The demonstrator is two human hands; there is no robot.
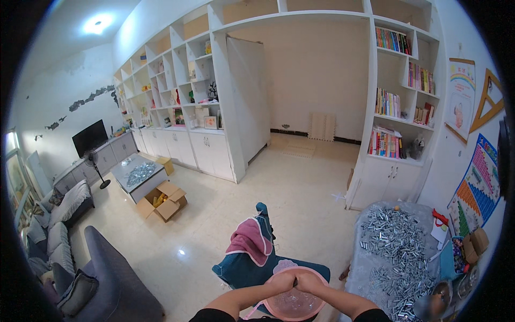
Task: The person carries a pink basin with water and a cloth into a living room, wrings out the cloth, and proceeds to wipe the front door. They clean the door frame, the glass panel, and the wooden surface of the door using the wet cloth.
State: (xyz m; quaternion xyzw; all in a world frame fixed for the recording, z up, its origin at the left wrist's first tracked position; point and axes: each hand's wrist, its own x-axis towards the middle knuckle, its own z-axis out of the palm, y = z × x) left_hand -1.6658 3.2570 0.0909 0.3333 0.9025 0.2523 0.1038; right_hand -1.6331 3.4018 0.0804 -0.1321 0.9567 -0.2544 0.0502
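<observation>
My left hand [281, 282] and my right hand [308, 280] meet over the far part of a pink basin [295, 310]. Fingers on both sides are closed, and a small dark spot shows between them. What they grip is too small to make out. Clear, glistening contents lie in the basin, which rests on a dark teal chair [316, 267]. Over the chair's back hangs a pink towel [250, 241] with a white edge. A pale, lacy-looking piece [284, 265] shows at the basin's far rim.
Many small shiny metal cylinders [397, 244] cover a cloth-draped table [357, 279] on my right. An open cardboard box [170, 206] with yellow things inside stands left on the floor, near a low table [140, 185]. A grey sofa [115, 279] is at lower left. White shelves [222, 107] stand beyond.
</observation>
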